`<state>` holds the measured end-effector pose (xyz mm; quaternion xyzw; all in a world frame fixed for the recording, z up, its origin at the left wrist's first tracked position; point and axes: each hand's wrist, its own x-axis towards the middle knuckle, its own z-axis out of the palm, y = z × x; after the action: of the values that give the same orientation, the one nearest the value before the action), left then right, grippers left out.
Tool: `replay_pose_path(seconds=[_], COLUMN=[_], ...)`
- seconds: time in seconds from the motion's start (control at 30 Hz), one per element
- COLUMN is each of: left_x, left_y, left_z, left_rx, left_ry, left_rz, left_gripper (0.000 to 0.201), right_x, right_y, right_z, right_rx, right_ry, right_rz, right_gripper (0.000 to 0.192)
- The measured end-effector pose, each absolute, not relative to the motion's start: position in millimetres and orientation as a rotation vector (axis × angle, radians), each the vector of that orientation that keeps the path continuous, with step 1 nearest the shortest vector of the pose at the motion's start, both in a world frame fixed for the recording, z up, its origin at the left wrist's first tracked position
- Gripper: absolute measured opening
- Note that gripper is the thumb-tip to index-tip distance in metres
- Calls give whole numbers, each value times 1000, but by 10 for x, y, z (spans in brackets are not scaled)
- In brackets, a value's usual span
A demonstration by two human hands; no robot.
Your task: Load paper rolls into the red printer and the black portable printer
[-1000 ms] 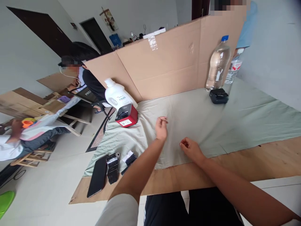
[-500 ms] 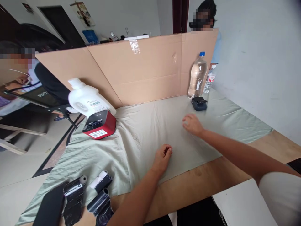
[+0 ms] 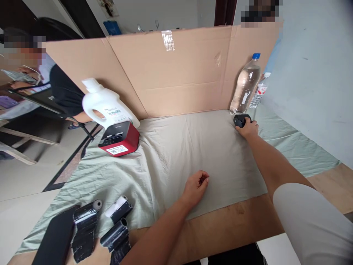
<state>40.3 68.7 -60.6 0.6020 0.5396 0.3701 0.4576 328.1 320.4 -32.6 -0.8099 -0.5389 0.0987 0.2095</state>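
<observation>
The right hand (image 3: 247, 129) lay over a small black device (image 3: 240, 120) at the far right of the counter (image 3: 220, 228), just in front of a clear bottle (image 3: 245, 85). Its fingers covered most of the device, so whether the grip was closed around it or only resting on top could not be told. The left hand (image 3: 196, 186) rested on the pale cloth (image 3: 179, 147) near the front edge, fingers curled loosely in, holding nothing. A second bottle (image 3: 259, 94) was half hidden behind the first; its red label was unreadable. The white jug (image 3: 106, 106) carried small print too blurred to read, and the red printer (image 3: 120, 139) a barcode sticker. The black-wrapped rolls (image 3: 102, 228) and the dark phone (image 3: 56, 239) were cut off at the lower left.
</observation>
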Motion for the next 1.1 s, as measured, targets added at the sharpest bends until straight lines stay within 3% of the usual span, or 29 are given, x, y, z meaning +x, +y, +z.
replay_pose_path(seconds=[0.13, 0.27, 0.43, 0.6, 0.73, 0.8, 0.87, 1.0, 1.1], left_x=[378, 296, 236, 213, 200, 208, 218, 213, 181], left_y=[713, 798, 830, 786, 785, 788, 785, 781, 796], left_z=[-641, -653, -551, -452, -459, -484, -512, -551, -566], left_rx=[1405, 1077, 558, 515, 620, 651, 672, 733, 768], left_ry=[1304, 1248, 873, 907, 912, 892, 876, 856, 882], left_rz=[1079, 1388, 1471, 1600, 1592, 1565, 1501, 1420, 1375], left_gripper=[17, 30, 75, 96, 109, 107, 107, 107, 105], right_x=[3103, 2699, 1888, 1473, 1612, 1688, 1713, 1666, 1668], right_y=[2915, 2468, 1572, 802, 795, 939, 1078, 1162, 1118], right_z=[-315, -262, -241, -404, -350, -288, -278, -433, -536], right_rx=[-2150, -1734, -1289, -1205, -1153, -1199, -1239, -1120, -1026], right_ry=[-1496, -1787, -2068, -2167, -1998, -1814, -1636, -1546, -1550], right_rz=[320, 391, 333, 366, 568, 694, 841, 1177, 1313], right_gripper=[79, 74, 72, 74, 45, 41, 50, 93, 103])
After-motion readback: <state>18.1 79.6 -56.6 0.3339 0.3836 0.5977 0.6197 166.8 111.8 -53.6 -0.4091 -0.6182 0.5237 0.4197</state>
